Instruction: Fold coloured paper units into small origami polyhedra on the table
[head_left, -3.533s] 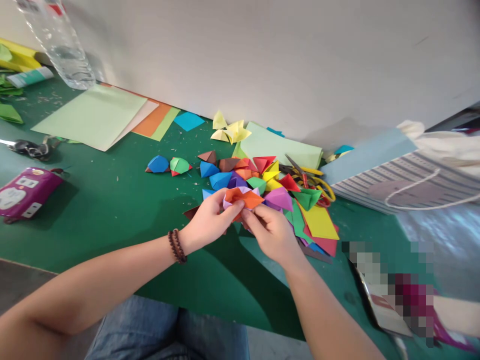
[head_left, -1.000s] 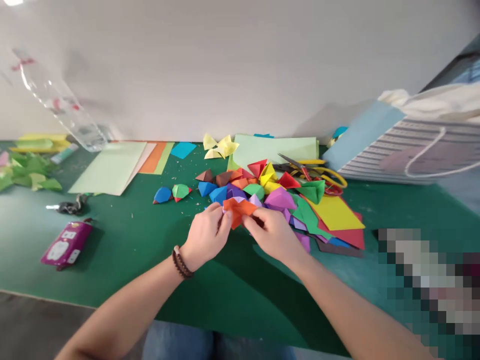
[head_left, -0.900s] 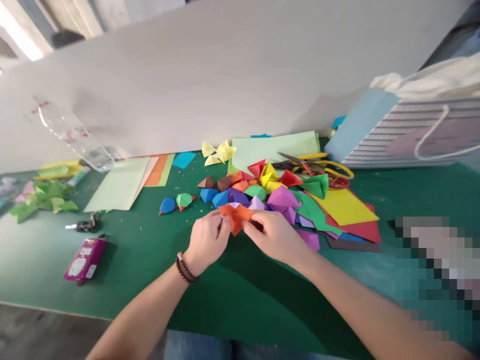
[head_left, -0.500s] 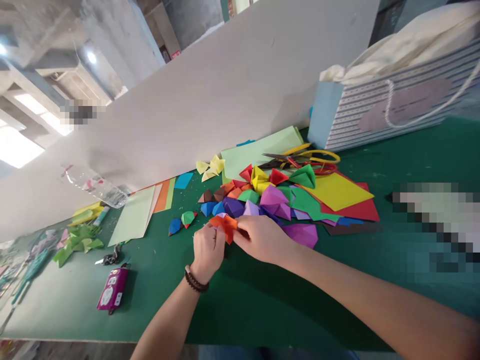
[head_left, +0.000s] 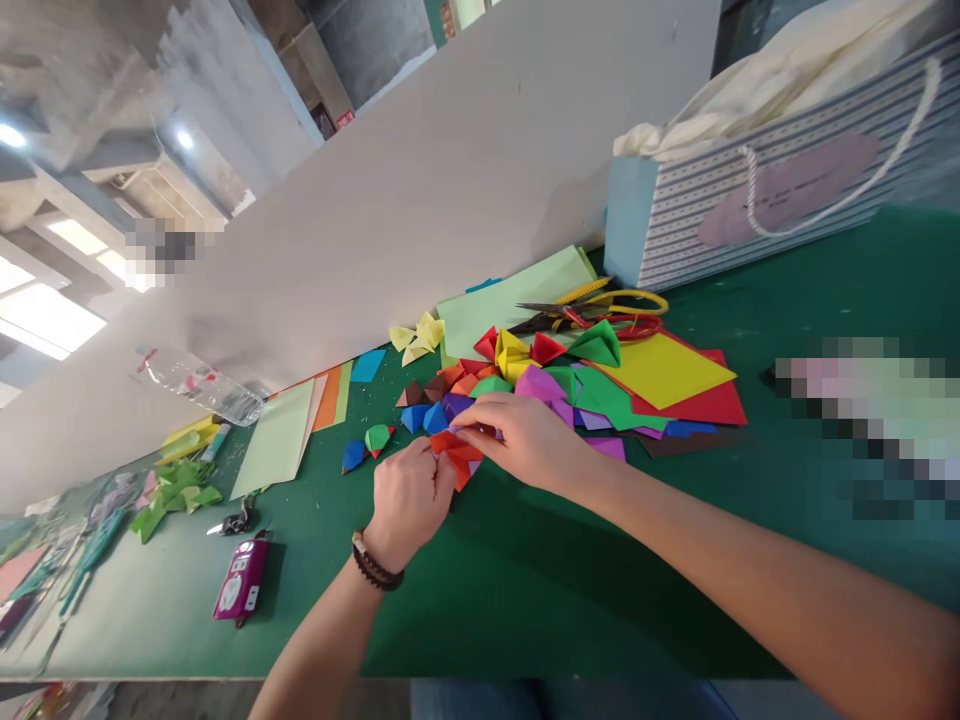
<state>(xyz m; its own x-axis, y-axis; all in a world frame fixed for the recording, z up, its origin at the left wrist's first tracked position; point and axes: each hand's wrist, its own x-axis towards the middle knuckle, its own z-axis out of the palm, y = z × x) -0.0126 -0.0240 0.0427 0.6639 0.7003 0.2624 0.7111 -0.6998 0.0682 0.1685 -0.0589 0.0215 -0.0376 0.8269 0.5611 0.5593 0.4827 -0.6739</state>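
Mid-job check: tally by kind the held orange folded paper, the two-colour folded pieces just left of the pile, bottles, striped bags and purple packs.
Held orange folded paper: 1
Two-colour folded pieces: 2
Bottle: 1
Striped bag: 1
Purple pack: 1
Total: 6

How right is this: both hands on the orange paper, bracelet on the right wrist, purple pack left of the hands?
One slip: the head view shows the bracelet at the wrist of the left hand, not the right hand. Both hands on the orange paper, purple pack left of them: correct.
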